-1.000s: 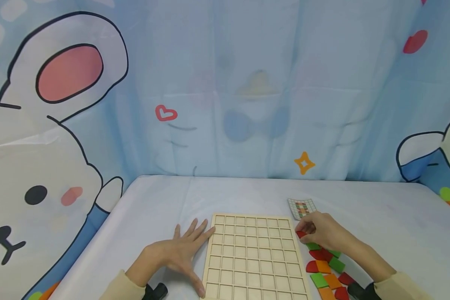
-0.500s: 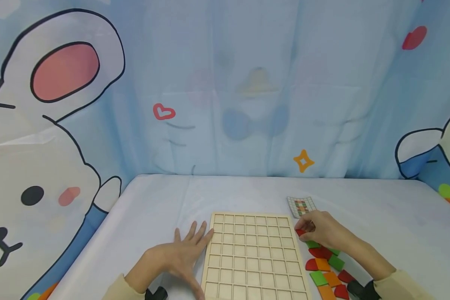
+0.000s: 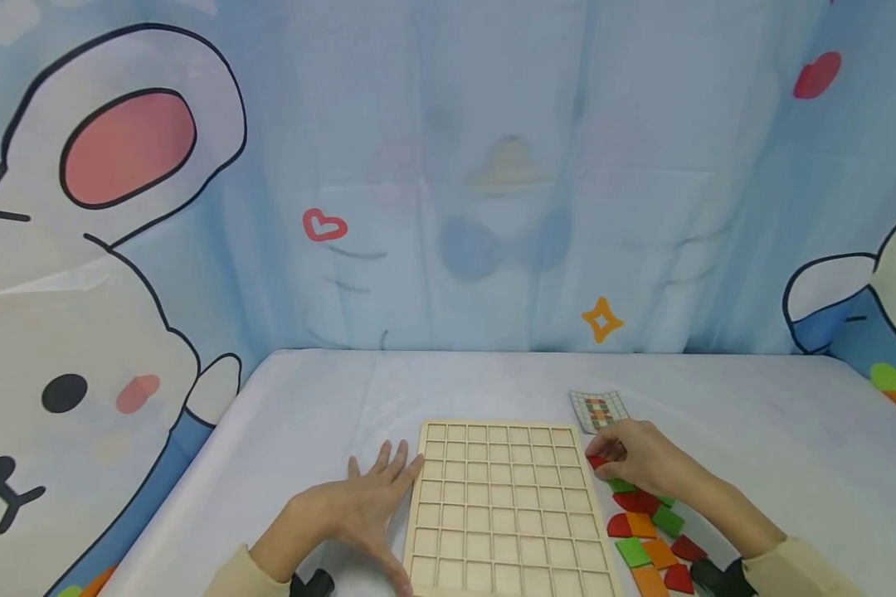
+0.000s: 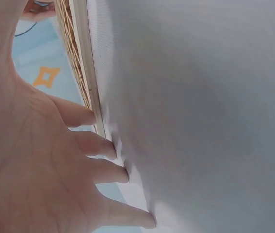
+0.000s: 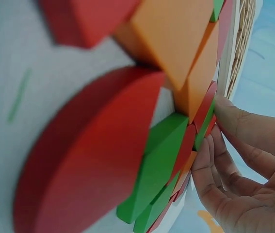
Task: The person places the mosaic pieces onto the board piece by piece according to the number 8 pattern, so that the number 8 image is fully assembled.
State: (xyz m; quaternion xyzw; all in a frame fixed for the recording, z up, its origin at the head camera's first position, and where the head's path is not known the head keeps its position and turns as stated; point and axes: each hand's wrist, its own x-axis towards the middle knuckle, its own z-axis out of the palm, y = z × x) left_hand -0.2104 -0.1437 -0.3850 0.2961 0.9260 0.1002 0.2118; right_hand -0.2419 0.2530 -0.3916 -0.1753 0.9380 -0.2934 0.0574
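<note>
A pale wooden grid board [image 3: 499, 518] lies on the white table. My left hand [image 3: 354, 507] has its fingers spread at the board's left side, with the index fingertip and thumb against its edge. In the left wrist view, the left fingertips [image 4: 120, 172] rest on the cloth along that edge. Near the board's far right corner, my right hand [image 3: 645, 458] pinches a red piece [image 3: 596, 462] between thumb and fingers. The piece is mostly covered by the fingers. Close below that hand lie red, green [image 3: 668, 521] and orange [image 3: 660, 553] flat pieces, several of each.
Behind the right hand lies a small card [image 3: 597, 410] printed with a coloured grid pattern. Dark wrist straps [image 3: 315, 584] show at both cuffs. A blue curtain [image 3: 388, 249] with cartoon prints hangs past the table's far edge.
The head view has shifted slightly. Both hands keep practically the same places, and the right hand still holds the red piece.
</note>
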